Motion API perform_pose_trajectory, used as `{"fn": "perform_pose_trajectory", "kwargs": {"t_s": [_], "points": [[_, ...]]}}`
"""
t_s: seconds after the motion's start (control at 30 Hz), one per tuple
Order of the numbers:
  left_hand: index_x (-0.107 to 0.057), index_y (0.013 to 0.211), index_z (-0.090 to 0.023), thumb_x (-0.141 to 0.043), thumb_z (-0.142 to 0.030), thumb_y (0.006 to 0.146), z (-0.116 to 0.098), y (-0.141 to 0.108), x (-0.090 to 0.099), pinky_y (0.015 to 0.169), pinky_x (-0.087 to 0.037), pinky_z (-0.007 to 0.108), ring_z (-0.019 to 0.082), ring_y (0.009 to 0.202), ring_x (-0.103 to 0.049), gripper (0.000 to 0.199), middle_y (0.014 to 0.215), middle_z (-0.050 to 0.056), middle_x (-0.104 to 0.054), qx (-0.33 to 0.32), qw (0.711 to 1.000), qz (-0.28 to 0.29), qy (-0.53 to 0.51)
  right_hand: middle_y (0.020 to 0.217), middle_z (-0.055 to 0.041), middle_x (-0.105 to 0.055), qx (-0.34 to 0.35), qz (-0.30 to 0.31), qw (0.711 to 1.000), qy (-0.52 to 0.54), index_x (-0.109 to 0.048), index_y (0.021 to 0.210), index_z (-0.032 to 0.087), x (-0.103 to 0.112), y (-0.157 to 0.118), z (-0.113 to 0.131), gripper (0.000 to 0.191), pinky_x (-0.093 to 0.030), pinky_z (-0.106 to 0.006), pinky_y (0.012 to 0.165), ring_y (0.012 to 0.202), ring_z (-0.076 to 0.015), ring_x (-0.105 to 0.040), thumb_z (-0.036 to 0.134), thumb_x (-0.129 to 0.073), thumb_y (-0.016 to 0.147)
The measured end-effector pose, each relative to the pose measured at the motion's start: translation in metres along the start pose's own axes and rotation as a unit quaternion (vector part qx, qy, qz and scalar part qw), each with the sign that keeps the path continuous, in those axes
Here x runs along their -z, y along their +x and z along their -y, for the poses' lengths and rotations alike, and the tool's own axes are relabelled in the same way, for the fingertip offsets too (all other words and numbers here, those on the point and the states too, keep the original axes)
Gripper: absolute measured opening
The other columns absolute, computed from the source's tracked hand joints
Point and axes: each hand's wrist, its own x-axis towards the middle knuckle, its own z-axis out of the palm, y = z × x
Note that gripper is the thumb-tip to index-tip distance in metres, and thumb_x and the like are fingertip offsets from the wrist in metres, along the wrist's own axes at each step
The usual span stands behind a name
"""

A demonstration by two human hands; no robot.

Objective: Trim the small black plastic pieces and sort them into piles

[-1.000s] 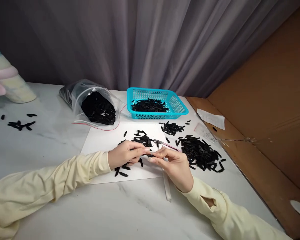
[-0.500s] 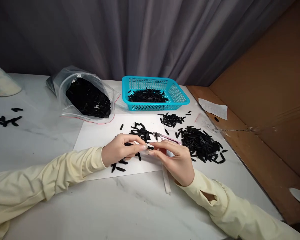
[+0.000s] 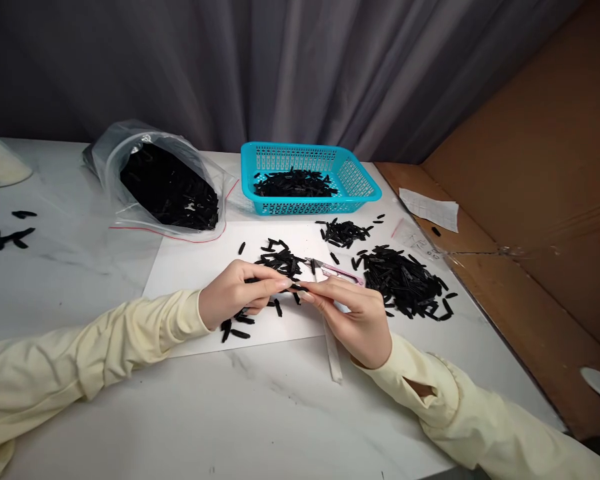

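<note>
Pinched between the fingertips of both hands is a small black strip; its exact kind is too small to tell. My left hand grips its left end, my right hand its right end, with the tips nearly meeting. Beneath them lies a white sheet scattered with a loose pile of similar black pieces. Pink-handled thread snips rest beside my right hand. A narrow white strip runs out from under that hand toward the front.
Behind the sheet stand a blue basket and an open plastic bag, both holding black pieces. A large pile lies to the right, a smaller one behind it. Brown cardboard borders the table on the right.
The black strip now shows more plainly between the fingertips, and my hands have shifted slightly. The whole view has tilted a little, moving the background up.
</note>
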Motion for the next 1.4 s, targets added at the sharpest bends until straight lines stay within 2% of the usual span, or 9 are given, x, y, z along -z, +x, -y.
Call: {"fn": "perform_pose_trajectory", "kwargs": {"t_s": [0.2,0.47,0.83,1.0,1.1,1.2,1.27,1.33,1.4], "points": [[-0.066,0.089,-0.006,-0.058,-0.025,0.076,0.001,0.000,0.000,0.038,-0.017,0.018,0.003,0.040,-0.021,0.025,0.042,-0.010,-0.024,0.001,1.000,-0.007,-0.007,0.074,-0.0078,-0.070,-0.009,-0.006,1.000,-0.012,-0.069,0.089,0.013,-0.001,-0.001,0.000,0.018,-0.050,-0.027,0.059,0.062,-0.0138,-0.061,0.005,-0.062,0.075],[-0.066,0.097,-0.006,-0.060,-0.025,0.075,0.000,0.000,-0.001,0.038,-0.016,0.018,0.003,0.040,-0.020,0.030,0.044,-0.010,-0.024,0.003,1.000,0.000,0.002,0.070,-0.0048,-0.068,-0.004,-0.021,0.999,-0.033,-0.067,0.080,0.015,-0.001,0.000,0.003,0.013,-0.049,-0.026,0.054,0.057,-0.0128,-0.059,0.006,-0.061,0.075],[-0.066,0.100,-0.007,-0.058,-0.028,0.074,0.003,0.000,-0.004,0.037,-0.019,0.018,0.004,0.040,-0.024,0.035,0.042,-0.008,-0.032,-0.017,0.994,-0.023,0.101,0.064,-0.0043,-0.066,0.017,-0.028,0.999,-0.035,-0.061,0.069,0.016,-0.002,-0.001,0.001,0.013,-0.049,-0.025,0.051,0.056,-0.0124,-0.059,0.004,-0.059,0.075],[-0.066,0.101,-0.009,-0.056,-0.029,0.075,0.000,-0.001,-0.004,0.037,-0.020,0.018,0.004,0.040,-0.024,0.035,0.041,-0.009,-0.030,-0.019,0.990,-0.030,0.135,0.064,-0.0047,-0.066,0.073,-0.028,0.994,-0.074,-0.061,0.068,0.016,0.005,0.002,0.003,0.014,-0.051,-0.027,0.055,0.058,-0.0136,-0.061,0.005,-0.059,0.076],[-0.063,0.107,-0.012,-0.055,-0.029,0.077,-0.003,-0.002,-0.004,0.037,-0.021,0.018,0.005,0.039,-0.023,0.036,0.041,-0.009,-0.030,-0.022,0.989,-0.023,0.146,0.061,-0.0039,-0.065,0.116,-0.046,0.980,-0.156,-0.060,0.064,0.017,0.018,0.027,0.001,0.014,-0.049,-0.026,0.054,0.055,-0.0131,-0.059,0.010,-0.061,0.076],[-0.057,0.114,-0.015,-0.057,-0.028,0.075,-0.005,-0.002,-0.004,0.037,-0.024,0.018,0.005,0.038,-0.026,0.041,0.043,-0.009,-0.033,-0.024,0.989,-0.013,0.143,0.060,-0.0036,-0.065,0.104,-0.087,0.952,-0.276,-0.061,0.061,0.017,0.030,0.077,-0.017,0.018,-0.047,-0.027,0.055,0.055,-0.0142,-0.058,0.020,-0.059,0.079],[-0.054,0.116,-0.016,-0.059,-0.027,0.073,-0.005,-0.002,-0.004,0.037,-0.026,0.017,0.006,0.038,-0.030,0.044,0.045,-0.009,-0.035,-0.036,0.990,-0.020,0.137,0.060,-0.0047,-0.065,0.079,-0.079,0.937,-0.331,-0.063,0.062,0.016,0.033,0.116,-0.035,0.019,-0.046,-0.030,0.055,0.056,-0.0166,-0.059,0.022,-0.058,0.079],[-0.051,0.117,-0.016,-0.059,-0.024,0.071,-0.004,-0.002,-0.005,0.036,-0.027,0.017,0.006,0.038,-0.032,0.047,0.044,-0.010,-0.035,-0.048,0.989,-0.033,0.136,0.068,-0.0038,-0.068,0.029,-0.010,0.932,-0.360,-0.067,0.078,0.015,0.032,0.146,-0.049,0.011,-0.046,-0.030,0.059,0.063,-0.0185,-0.061,0.010,-0.060,0.071],[-0.047,0.120,-0.016,-0.058,-0.022,0.071,-0.003,-0.001,-0.005,0.036,-0.028,0.017,0.006,0.036,-0.031,0.050,0.044,-0.011,-0.035,-0.050,0.989,-0.038,0.133,0.082,-0.0049,-0.070,-0.012,0.063,0.925,-0.375,-0.064,0.096,0.016,0.027,0.159,-0.050,0.035,-0.046,-0.031,0.064,0.072,-0.0204,-0.062,0.001,-0.059,0.065]]}}
